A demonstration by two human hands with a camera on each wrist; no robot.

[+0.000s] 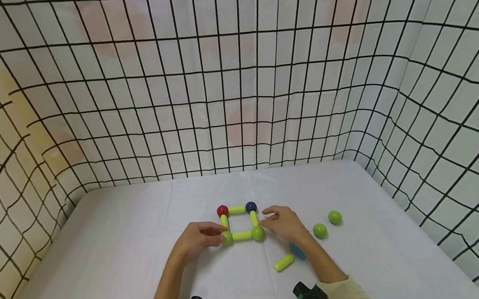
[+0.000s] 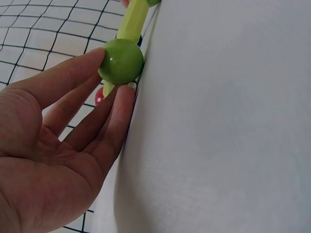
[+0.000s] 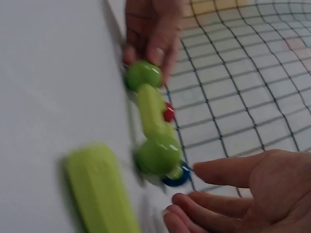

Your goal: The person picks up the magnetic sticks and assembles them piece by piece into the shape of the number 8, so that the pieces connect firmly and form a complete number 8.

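A square of yellow-green rods (image 1: 242, 236) joined by balls lies on the table. Its far corners are a red ball (image 1: 222, 210) and a dark blue ball (image 1: 250, 207); its near corners are a left green ball (image 2: 121, 61) and a right green ball (image 3: 159, 154). My left hand (image 1: 199, 240) pinches the near left green ball between thumb and fingers. Just right of the square, my right hand (image 1: 286, 222) is held with its fingers spread and nothing between them. In the right wrist view its fingertips (image 3: 201, 170) are close to the blue ball.
A loose yellow-green rod (image 1: 284, 262) lies in front of the right forearm, beside a blue piece (image 1: 297, 251) partly hidden by that arm. Two loose green balls (image 1: 320, 230) sit farther right. Black-lined netting (image 1: 235, 97) walls the white table (image 1: 123, 235) at the back and sides.
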